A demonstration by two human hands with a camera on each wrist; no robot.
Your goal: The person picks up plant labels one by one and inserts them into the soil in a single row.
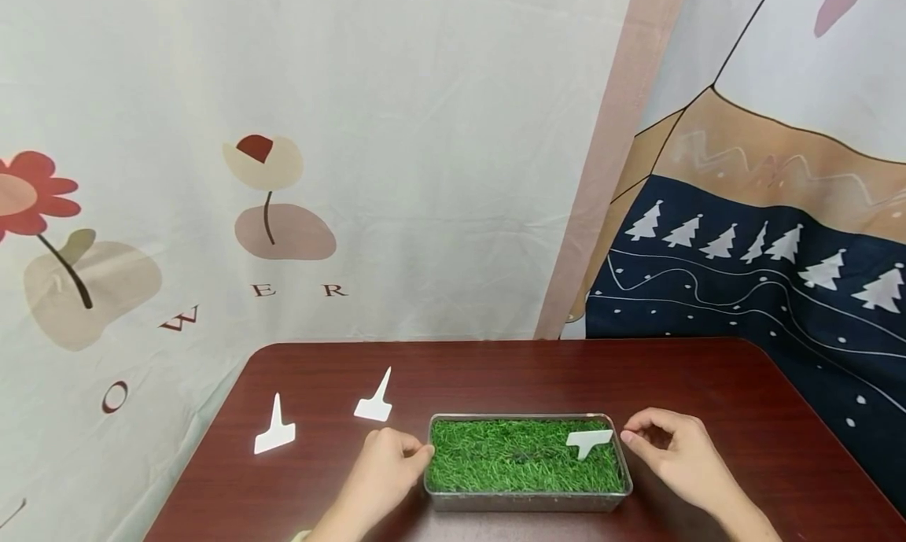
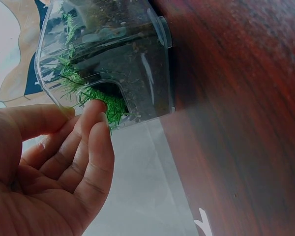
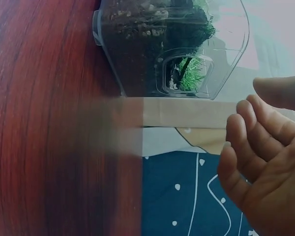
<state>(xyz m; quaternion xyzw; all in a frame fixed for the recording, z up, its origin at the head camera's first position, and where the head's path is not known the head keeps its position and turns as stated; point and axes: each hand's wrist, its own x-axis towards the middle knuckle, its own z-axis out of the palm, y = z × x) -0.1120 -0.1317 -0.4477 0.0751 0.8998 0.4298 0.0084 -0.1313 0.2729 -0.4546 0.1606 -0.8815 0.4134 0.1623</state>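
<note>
A clear plastic box (image 1: 524, 503) stands on the table, filled with a green artificial grass mat (image 1: 495, 455); dark, pebbly material shows through its walls. At its left end, my left hand (image 1: 389, 459) pinches the rim with thumb and fingertips, close above an oval opening (image 2: 105, 86) in the end wall. Just off the right end hovers my right hand (image 1: 679, 451), fingers loosely bent and holding nothing. A white T-shaped plant label (image 1: 589, 441) lies on the grass at the right.
Two more white plant labels lie on the table left of the box, one nearer (image 1: 373, 404) and one farther out (image 1: 276, 432). The dark red wooden table (image 1: 495, 369) ends in front of a printed curtain (image 1: 425, 172).
</note>
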